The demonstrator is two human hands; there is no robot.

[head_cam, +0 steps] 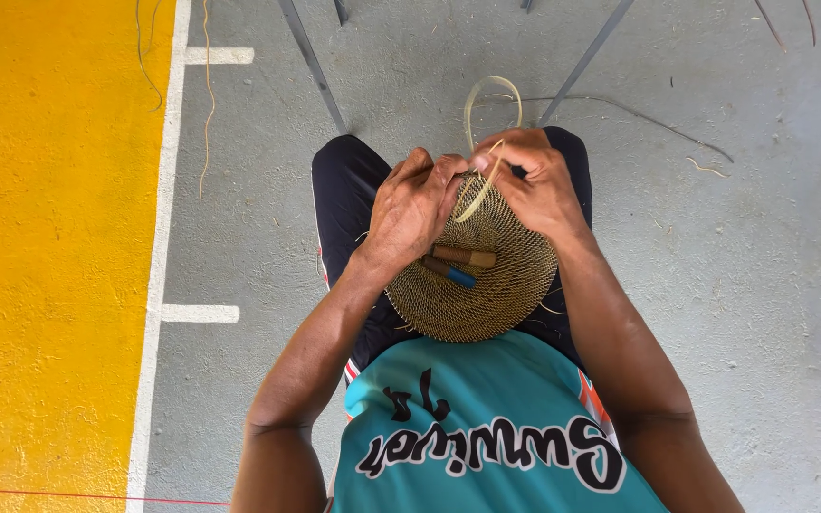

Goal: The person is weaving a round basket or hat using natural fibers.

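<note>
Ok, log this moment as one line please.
left hand: grips woven disc rim | right hand: pinches pale strip at rim | two small tools: lie on disc

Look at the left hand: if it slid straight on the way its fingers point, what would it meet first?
The left hand points across toward the right hand, so it would probably meet those fingers and the pale strip pinched there, above the woven disc. Depth is unclear.
</note>
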